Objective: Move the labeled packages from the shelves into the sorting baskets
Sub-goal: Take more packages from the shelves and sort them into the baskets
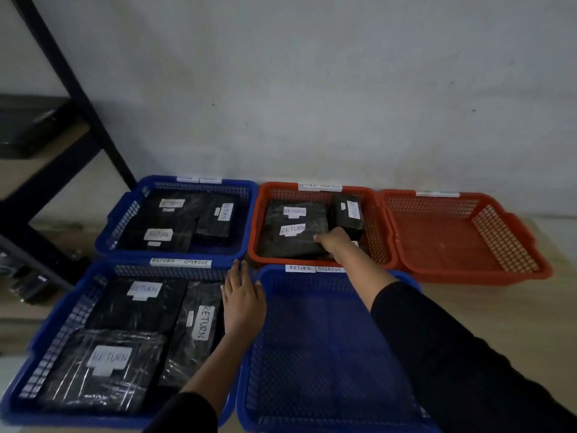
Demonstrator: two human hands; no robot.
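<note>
Nearest, at the floor's front edge, sit two blue baskets side by side. The near right basket (pixel 327 410) holds nothing I can see; a white tag on its far rim reads RETURN OVERDUE. The near left basket (pixel 46 335) carries three black wrapped packages, each labeled RETURN: one at its near left corner (pixel 103 370), one at its far left (pixel 137 304), and a narrow one along its right wall (pixel 196 329).

The left hand (pixel 242 300) lies flat, fingers straight and together, over the rims where these two baskets meet, gripping nothing.

The right arm reaches across the near right basket into the middle red basket (pixel 379 232) behind it. The right hand (pixel 332 240) rests on the near right corner of a large package (pixel 293 231) bearing two RETURN labels; I cannot tell whether the fingers curl round its edge or only press on it. A small package (pixel 346 214) sits in that basket's far right corner.

Left of it, the far blue basket (pixel 115 220) holds more labeled packages. Right of it, another red basket (pixel 499 226) lies against the wall. A dark shelf frame (pixel 78 98) stands at far left.
</note>
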